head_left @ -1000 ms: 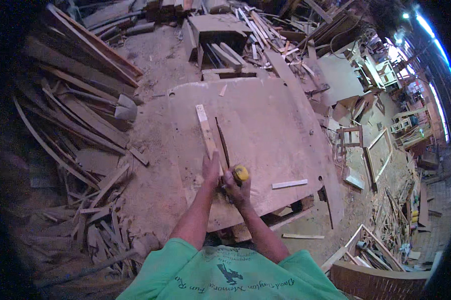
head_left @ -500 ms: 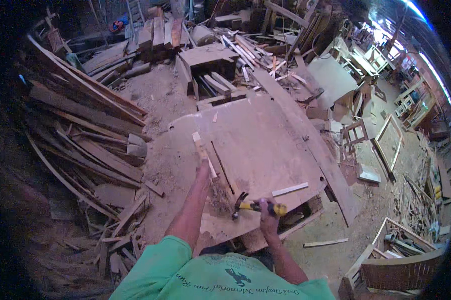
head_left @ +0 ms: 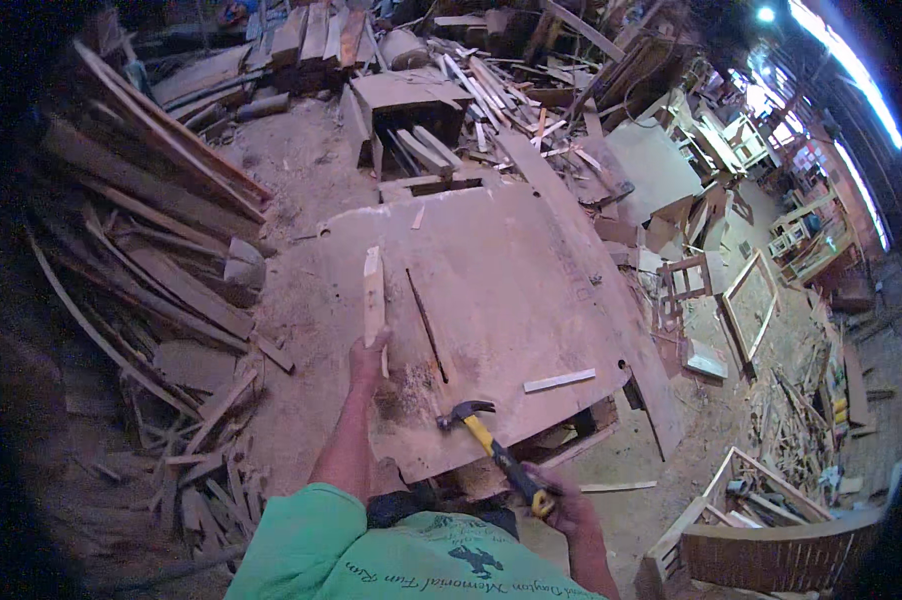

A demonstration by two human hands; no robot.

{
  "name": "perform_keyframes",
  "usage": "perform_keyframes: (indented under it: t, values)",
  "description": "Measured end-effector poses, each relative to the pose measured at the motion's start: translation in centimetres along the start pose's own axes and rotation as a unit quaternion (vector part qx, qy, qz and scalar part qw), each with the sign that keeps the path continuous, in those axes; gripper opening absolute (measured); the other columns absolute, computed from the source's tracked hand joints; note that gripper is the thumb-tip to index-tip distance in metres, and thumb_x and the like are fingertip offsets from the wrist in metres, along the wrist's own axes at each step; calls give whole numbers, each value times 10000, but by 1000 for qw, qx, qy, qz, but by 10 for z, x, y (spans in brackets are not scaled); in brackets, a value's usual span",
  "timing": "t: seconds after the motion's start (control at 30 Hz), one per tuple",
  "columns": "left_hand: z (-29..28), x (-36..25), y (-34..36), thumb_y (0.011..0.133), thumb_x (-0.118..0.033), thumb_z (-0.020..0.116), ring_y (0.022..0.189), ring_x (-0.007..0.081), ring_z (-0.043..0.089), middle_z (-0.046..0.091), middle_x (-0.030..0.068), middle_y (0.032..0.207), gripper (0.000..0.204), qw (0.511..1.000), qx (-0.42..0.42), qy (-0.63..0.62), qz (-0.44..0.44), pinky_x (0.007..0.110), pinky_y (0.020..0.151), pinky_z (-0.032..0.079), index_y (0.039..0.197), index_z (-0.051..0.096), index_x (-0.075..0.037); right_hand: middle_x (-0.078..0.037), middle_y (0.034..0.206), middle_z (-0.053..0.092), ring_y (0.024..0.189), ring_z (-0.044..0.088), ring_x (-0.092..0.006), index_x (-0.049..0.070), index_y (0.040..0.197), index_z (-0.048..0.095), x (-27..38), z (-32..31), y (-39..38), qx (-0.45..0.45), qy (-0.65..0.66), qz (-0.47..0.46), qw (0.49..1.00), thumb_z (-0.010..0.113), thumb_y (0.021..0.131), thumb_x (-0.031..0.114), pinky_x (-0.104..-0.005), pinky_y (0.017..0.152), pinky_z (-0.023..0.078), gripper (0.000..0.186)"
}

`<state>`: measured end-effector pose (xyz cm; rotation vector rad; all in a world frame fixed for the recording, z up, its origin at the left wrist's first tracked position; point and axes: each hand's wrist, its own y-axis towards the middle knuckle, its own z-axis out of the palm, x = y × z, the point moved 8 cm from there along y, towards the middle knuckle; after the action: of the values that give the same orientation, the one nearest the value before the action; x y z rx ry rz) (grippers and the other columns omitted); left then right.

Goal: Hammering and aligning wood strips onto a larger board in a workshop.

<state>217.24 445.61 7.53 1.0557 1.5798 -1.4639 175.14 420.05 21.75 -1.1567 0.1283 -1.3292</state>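
A dusty, worn bench (head_left: 511, 290) is being hemmed in by timber in a dim room, which is being lit from the upper right by bright strip lights (head_left: 849, 60). The bench top is being marked by a narrow dark slit (head_left: 428, 325), and its right side is being flanked by a long board (head_left: 571, 220). To the left of the slit, a wooden strip (head_left: 374, 295) is being gripped near its lower end by the closed left grip (head_left: 368, 357). At the near edge, a hammer (head_left: 493, 446) is being held by the end of its handle in the closed right grip (head_left: 568, 505); whether its head is being rested on the bench cannot be told. A short pale strip (head_left: 560, 380) is being carried near the bench's right corner. The left floor is being crowded by long curved planks (head_left: 156, 130), the far side by a boxy wooden stand (head_left: 411, 92), and the right by wooden frames (head_left: 768, 330) and a curved slatted panel (head_left: 761, 555).
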Motion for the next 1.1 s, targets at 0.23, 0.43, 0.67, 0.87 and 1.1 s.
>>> perform_keyframes:
  t: [0.23,0.43,0.67,0.87,1.1]
  values:
    - [13,-7,-18,866,-585,721,991,446,706,728,265,1040,693,978,-54,200,22,517,859,543,1236,592,-13,5,741,586,563,541,-73,21,1039,644,-16,52,-4,-59,-421,108,898,752,891,186,-249,487,440,247]
    - [31,-2,-28,886,-640,632,971,467,707,732,258,1014,690,964,-94,250,12,572,835,535,1205,561,-33,-14,747,572,606,537,-105,22,1050,637,42,156,61,-18,-513,-26,858,611,989,277,-282,533,452,263]
    - [41,16,-29,920,-622,592,924,466,713,723,278,972,693,977,-57,200,-54,568,788,541,1276,518,-32,-135,859,688,660,664,-248,107,1540,435,105,358,233,42,-631,-444,636,533,953,141,-390,588,525,596]
    - [33,1,-41,935,-648,550,905,472,709,719,275,948,745,954,-73,286,-49,588,784,537,1297,520,2,-244,908,715,851,716,-425,47,1354,580,90,412,325,-11,-732,-443,518,514,864,114,-530,761,557,499]
    - [27,-15,-45,963,-618,536,969,469,702,714,254,1094,694,965,-72,251,-35,599,797,546,1317,545,-20,-232,880,719,829,720,-402,110,1292,626,67,412,315,-30,-781,-244,574,512,903,144,-538,758,569,407]
